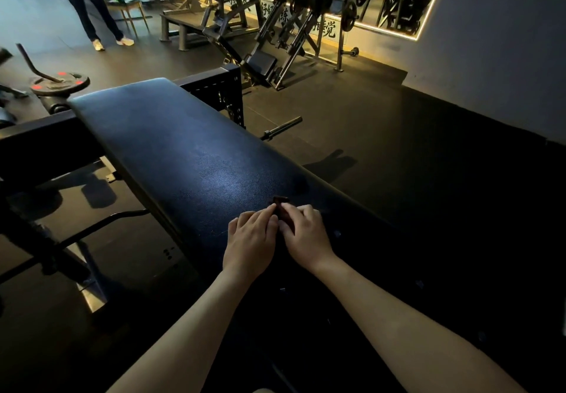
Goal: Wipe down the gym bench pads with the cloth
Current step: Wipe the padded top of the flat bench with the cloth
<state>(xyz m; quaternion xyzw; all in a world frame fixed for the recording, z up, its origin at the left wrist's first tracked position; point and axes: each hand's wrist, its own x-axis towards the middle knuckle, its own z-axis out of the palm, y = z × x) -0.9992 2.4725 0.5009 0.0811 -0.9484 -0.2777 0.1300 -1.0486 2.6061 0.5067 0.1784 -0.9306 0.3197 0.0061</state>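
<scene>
- Pinching one small dark cloth (283,211) between your two hands, you hold it at the near end of the bench pad (183,150).
- Your left hand (251,241) closes its fingertips on the cloth's left edge; your right hand (306,236) curls over its right side, fingers closed on it.
- The cloth sits bunched between the thumbs, touching the pad; only a small strip shows.
- Count: one cloth, one pad in reach, two hands.
- One weight plate (59,83) lies beyond the pad's far left corner.
</scene>
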